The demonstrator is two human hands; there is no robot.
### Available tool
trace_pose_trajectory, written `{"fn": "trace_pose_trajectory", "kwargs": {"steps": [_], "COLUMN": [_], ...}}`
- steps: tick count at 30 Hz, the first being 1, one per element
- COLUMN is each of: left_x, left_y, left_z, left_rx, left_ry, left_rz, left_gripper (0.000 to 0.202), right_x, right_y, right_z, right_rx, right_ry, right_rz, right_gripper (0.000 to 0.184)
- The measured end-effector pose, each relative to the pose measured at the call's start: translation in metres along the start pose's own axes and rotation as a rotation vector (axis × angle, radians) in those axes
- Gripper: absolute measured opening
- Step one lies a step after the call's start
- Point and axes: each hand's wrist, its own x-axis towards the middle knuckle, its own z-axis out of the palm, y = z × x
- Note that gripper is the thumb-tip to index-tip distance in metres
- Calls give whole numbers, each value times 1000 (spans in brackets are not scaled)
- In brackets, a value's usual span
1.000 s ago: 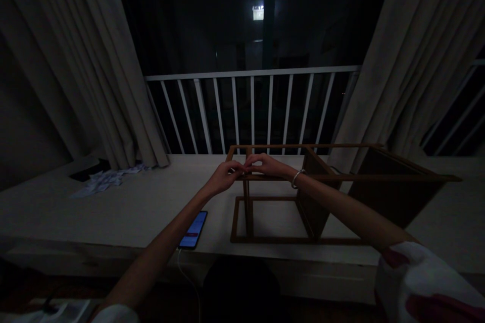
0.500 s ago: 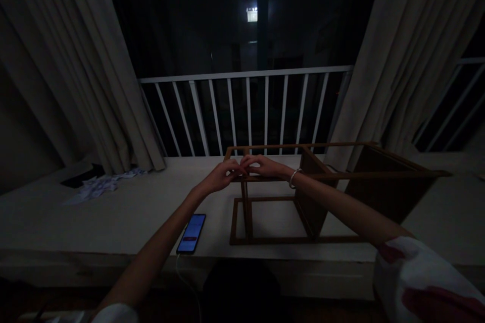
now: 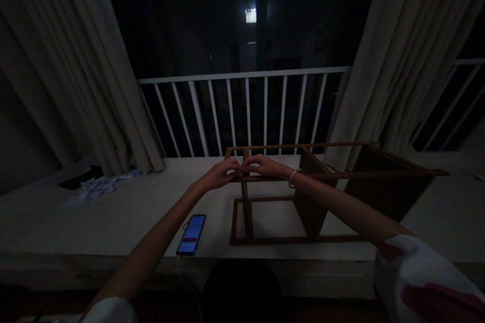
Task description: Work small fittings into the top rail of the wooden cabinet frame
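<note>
A brown wooden frame with shelf panels, like a small rack [image 3: 278, 240], lies on its side on the pale ledge [image 3: 151, 227]. At its upper left corner, my left hand [image 3: 223, 172] and my right hand [image 3: 264, 166] meet over the top rail. The fingers of both are pinched together, their tips nearly touching at the joint. Whatever lies between the fingertips is too small and dark to make out. A bracelet [image 3: 293, 177] circles my right wrist.
A lit phone [image 3: 191, 234] with a cable lies left of the rack near the ledge's front edge. Crumpled white paper [image 3: 99, 186] rests by the left curtain [image 3: 113, 126]. Behind the ledge, a white railing [image 3: 246, 76] crosses the dark window.
Both hands stay at the same corner of the rack, with only a slight shift of the fingers. The rack and phone keep their places.
</note>
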Motion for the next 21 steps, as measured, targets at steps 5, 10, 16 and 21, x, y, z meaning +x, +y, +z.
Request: {"fn": "trace_pose_trajectory", "kwargs": {"steps": [5, 10, 16, 21], "left_x": [2, 5, 4, 4], "left_y": [-2, -1, 1, 3], "left_z": [-2, -8, -6, -7], "left_rx": [51, 20, -57, 56], "left_ry": [7, 7, 8, -34], "left_rz": [15, 45, 37, -16], "left_gripper": [23, 20, 20, 21], "right_x": [0, 2, 2, 3], "right_y": [-3, 3, 10, 9], "right_z": [1, 0, 0, 1], "right_rx": [11, -16, -17, -40], "right_ry": [-6, 36, 80, 86], "right_rz": [-13, -64, -33, -17], "right_gripper": [28, 25, 28, 28]}}
